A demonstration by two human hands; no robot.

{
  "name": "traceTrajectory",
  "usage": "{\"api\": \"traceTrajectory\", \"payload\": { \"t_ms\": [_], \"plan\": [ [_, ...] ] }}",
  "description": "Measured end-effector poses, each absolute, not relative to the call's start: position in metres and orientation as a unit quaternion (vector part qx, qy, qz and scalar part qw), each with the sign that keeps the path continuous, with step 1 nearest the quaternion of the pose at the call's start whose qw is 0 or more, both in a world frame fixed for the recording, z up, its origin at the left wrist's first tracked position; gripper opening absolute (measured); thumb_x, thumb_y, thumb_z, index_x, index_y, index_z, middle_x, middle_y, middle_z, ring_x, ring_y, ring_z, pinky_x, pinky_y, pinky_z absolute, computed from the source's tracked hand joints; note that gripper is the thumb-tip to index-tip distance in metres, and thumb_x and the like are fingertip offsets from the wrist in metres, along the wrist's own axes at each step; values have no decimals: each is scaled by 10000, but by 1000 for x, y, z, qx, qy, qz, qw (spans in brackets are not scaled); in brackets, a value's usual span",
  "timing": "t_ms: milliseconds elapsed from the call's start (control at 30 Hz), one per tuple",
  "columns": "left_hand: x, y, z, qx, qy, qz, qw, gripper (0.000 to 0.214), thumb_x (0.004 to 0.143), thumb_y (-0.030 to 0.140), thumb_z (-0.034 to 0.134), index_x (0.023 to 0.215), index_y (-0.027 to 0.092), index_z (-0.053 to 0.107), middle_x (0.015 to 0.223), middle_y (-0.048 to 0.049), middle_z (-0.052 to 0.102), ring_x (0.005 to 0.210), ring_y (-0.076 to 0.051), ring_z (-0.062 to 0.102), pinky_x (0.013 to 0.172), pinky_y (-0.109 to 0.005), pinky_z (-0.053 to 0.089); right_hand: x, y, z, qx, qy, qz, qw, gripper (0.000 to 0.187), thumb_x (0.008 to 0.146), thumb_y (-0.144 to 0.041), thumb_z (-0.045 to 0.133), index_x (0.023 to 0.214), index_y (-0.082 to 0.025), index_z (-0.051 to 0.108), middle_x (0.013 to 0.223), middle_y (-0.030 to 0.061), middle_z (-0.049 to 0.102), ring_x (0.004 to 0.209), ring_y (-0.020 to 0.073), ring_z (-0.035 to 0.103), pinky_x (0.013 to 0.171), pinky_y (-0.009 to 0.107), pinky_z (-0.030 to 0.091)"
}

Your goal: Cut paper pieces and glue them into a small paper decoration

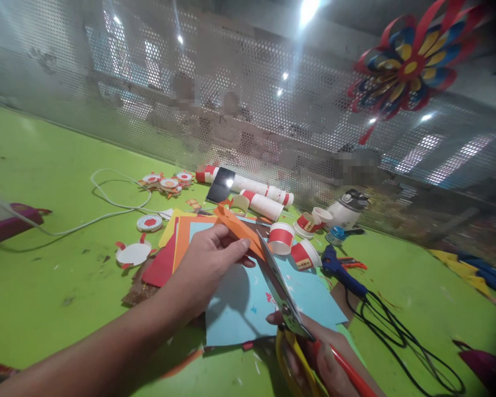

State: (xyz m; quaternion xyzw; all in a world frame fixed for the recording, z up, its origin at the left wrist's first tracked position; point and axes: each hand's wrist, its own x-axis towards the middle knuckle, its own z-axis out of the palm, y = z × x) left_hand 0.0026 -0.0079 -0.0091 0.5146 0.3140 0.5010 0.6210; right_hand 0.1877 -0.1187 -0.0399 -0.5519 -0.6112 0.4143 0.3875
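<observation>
My left hand [215, 253] pinches a folded strip of orange paper [242, 229] between thumb and fingers. In my right hand [326, 347] is a pair of scissors [284, 300] with one yellow and one red handle. Its blades reach up to the right end of the orange strip; whether they are cutting into it I cannot tell. Beneath both hands lies a light blue paper sheet [235, 314] with small scraps on it. Red, orange and yellow sheets [163, 264] stick out to its left.
Red-and-white paper cups [281, 238] stand behind the sheets, near stacked cups [262, 205] and a phone [221, 184]. A blue glue gun [343, 273] with a black cord lies right. Paper-disc crafts [134, 253] sit left. A perforated metal screen [248, 127] borders the green table.
</observation>
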Motion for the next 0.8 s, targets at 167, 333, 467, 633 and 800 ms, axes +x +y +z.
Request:
{"api": "traceTrajectory", "payload": {
  "t_ms": [167,333,467,633,800],
  "plan": [
    [2,-7,-9,521,315,496,619,142,753,259,597,811,133,629,776,-44,652,684,-129,577,658,-257,477,189,-114,-53,-528,-597,466,384,732,758,-718,303,1038,-116,613,512,12,473,436,108,405,432,228,334],
    [1,-6,-12,524,320,480,627,241,760,308,598,898,115,635,920,-102,665,751,-165,594,712,-308,482,195,-110,-61,-516,-585,496,381,776,720,-755,313,1065,-117,586,496,0,465,414,97,401,418,218,304],
    [1,-7,-13,507,286,490,649,227,756,296,611,905,129,645,944,-93,667,767,-163,599,747,-321,486,195,-109,-63,-504,-576,506,397,782,698,-766,346,1054,-113,590,474,-13,445,403,88,388,409,210,303],
    [2,-10,-14,489,260,500,666,211,756,277,616,908,136,651,962,-91,666,808,-176,604,750,-322,489,190,-111,-52,-519,-546,518,406,753,670,-759,421,1021,-125,626,484,-1,469,403,100,431,410,220,356],
    [4,-11,-14,472,258,498,680,220,758,277,612,905,118,652,941,-111,666,830,-200,608,784,-356,476,184,-112,-41,-536,-523,524,406,739,652,-760,441,1004,-144,647,490,14,492,391,126,463,407,247,409]
  ]
}}
